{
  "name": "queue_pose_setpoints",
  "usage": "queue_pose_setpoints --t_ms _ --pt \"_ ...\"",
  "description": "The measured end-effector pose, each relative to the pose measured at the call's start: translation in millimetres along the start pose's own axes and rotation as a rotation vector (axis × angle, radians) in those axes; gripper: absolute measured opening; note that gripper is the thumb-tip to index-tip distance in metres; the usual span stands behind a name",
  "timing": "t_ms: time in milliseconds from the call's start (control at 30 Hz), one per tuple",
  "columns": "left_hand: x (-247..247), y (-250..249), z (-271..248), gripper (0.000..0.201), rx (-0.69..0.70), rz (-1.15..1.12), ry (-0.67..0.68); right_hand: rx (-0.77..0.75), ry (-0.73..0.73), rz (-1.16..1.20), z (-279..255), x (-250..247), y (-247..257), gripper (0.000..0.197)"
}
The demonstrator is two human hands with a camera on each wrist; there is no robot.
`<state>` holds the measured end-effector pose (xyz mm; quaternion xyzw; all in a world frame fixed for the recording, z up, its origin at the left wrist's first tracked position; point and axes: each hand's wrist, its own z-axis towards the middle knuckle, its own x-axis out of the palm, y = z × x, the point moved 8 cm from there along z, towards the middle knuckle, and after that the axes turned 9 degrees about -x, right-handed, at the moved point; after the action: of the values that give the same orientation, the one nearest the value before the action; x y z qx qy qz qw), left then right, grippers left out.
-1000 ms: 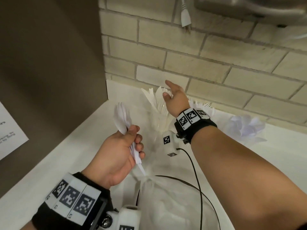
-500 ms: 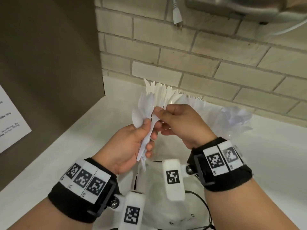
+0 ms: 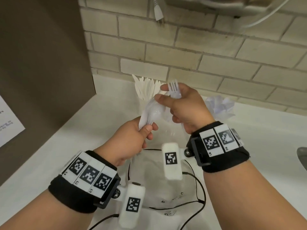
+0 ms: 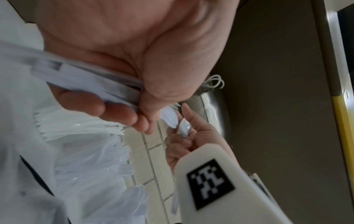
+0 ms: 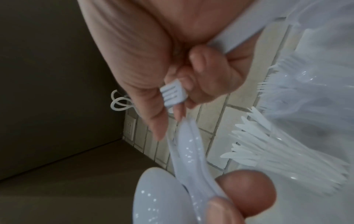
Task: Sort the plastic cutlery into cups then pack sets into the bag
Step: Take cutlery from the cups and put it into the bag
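At the far left of the frame a dark brown panel rises from the white surface, with a sheet of printed paper stuck low on it. Moving right, the left hand sits just left of centre, its grip closed around the handles of a small bundle of spoons that point up and to the right, the bowls nested together. Directly behind them, against the brick wall, a clear cup of knives fans its blades upward. The right hand is just right of centre and a little higher; its grip is closed on a fork, tines up, the handle running down through the curled fingers, while thumb and forefinger reach to the tips of the spoon bowls. Below both wrists, in the lower middle of the frame, a clear plastic bag lies flat on the surface with a black cable looping across it. Further right a cup of spoons stands near the wall, and the left wrist view shows a cup of forks between that one and the knives. A plug dangles at the upper middle.
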<state>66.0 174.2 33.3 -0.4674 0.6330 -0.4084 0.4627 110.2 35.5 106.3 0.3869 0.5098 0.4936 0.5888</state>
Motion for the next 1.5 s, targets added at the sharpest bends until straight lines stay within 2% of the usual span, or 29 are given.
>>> queue_pose_setpoints --t_ms 67,133,333,400,533,600,667,733,833,933,1033,1133,1300,1400,1500 --pt "3 -2 -1 0.023 0.016 0.025 0.023 0.049 0.141 -0.008 -3 10 -7 0.017" --pt "5 -2 -1 0.022 0.026 0.042 0.039 0.07 0.172 0.004 -6 13 -13 0.007" --pt "8 0 -1 0.02 0.054 0.163 0.034 -0.026 -0.072 0.045 5 -12 -3 0.009" --pt "10 -1 -2 0.02 0.071 0.188 0.04 -0.04 -0.104 0.096 8 -19 -1 0.008" --pt "17 -3 -1 0.021 0.078 0.19 0.1 0.074 0.082 0.102 3 1 -17 0.018" --pt "19 0 0 0.021 0.062 0.214 0.115 0.088 0.11 0.171 1 5 -20 0.016" --pt "19 6 1 0.019 0.034 0.255 0.118 0.059 0.013 0.281 8 -9 -15 0.012" --pt "14 10 2 0.02 0.002 0.268 0.095 0.008 -0.154 0.367 20 -36 -9 0.01" --pt "2 10 3 0.021 -0.019 0.192 0.029 -0.104 -0.35 0.359 43 -73 -1 0.014" --pt "-6 8 5 0.023 -0.046 0.043 -0.022 -0.25 -0.427 0.268 68 -88 4 0.023" --pt "-10 7 9 0.027 -0.055 -0.074 -0.06 -0.367 -0.46 0.081 87 -87 4 0.015" --pt "-12 8 14 0.034 -0.059 -0.154 -0.082 -0.35 -0.435 0.104 108 -74 -15 0.01" --pt "-16 9 19 0.033 -0.084 -0.237 -0.093 -0.288 -0.313 0.104 127 -51 -61 0.01" --pt "-19 9 20 0.037 -0.073 -0.281 -0.084 -0.238 -0.268 0.108 132 -46 -84 0.004" --pt "-19 8 19 0.041 -0.067 -0.3 -0.068 -0.246 -0.301 0.083 136 -51 -87 0.033"
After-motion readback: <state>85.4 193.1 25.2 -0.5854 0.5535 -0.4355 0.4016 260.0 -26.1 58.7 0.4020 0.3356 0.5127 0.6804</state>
